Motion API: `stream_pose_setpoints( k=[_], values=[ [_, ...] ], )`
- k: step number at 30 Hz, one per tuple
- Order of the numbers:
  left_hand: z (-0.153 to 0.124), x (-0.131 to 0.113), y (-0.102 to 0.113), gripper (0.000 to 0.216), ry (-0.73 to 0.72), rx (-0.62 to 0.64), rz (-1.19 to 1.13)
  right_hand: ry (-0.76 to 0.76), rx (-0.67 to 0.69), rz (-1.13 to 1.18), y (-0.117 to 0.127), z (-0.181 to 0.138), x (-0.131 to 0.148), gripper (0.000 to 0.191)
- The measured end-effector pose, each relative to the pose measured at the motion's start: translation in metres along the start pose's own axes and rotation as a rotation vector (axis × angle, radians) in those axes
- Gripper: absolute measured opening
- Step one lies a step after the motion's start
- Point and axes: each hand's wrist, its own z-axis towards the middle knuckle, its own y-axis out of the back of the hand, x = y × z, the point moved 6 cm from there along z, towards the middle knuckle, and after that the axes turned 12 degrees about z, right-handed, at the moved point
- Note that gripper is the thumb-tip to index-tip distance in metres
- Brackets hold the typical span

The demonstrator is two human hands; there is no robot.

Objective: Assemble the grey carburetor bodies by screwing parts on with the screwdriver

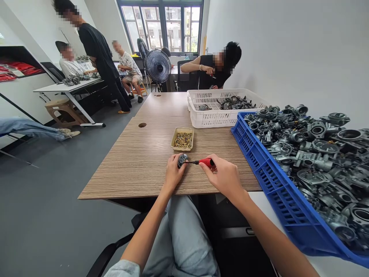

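Near the front edge of the wooden table (pixel 129 169), my left hand (pixel 173 171) is closed around a small grey metal carburetor (pixel 182 159). My right hand (pixel 223 173) grips a screwdriver (pixel 206 162) by its red handle. The dark shaft points left, and its tip meets the carburetor; the exact point of contact is too small to make out. Just beyond my hands sits a small cream tray (pixel 172 145) holding many small brass-coloured pieces.
At my right a blue crate (pixel 259 173) is heaped with carburetors (pixel 317 150). Behind it stands a white basket (pixel 207 119) with more metal parts. A person (pixel 215 69) works across the table. Other people and a fan (pixel 158 66) are farther back.
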Motion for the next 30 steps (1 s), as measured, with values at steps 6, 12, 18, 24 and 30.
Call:
stream_pose_setpoints(
  k=[6, 12, 18, 24, 30],
  values=[
    [0.000, -0.001, 0.001, 0.034, -0.010, 0.003, -0.010, -0.037, 0.018, -0.053, 0.001, 0.002, -0.002, 0.030],
    [0.000, -0.002, 0.001, 0.035, -0.005, -0.002, 0.007, -0.096, 0.080, -0.073, -0.004, 0.002, -0.002, 0.024],
    [-0.001, -0.001, 0.000, 0.035, -0.006, 0.002, 0.008, -0.004, 0.096, -0.045, -0.009, -0.001, 0.004, 0.021],
    [-0.001, 0.002, -0.003, 0.038, -0.021, 0.012, 0.022, 0.132, 0.166, -0.020, -0.009, 0.000, 0.009, 0.012],
    [0.000, 0.001, -0.002, 0.039, -0.017, 0.010, 0.019, 0.242, 0.213, -0.021, -0.006, -0.001, 0.013, 0.019]
  ],
)
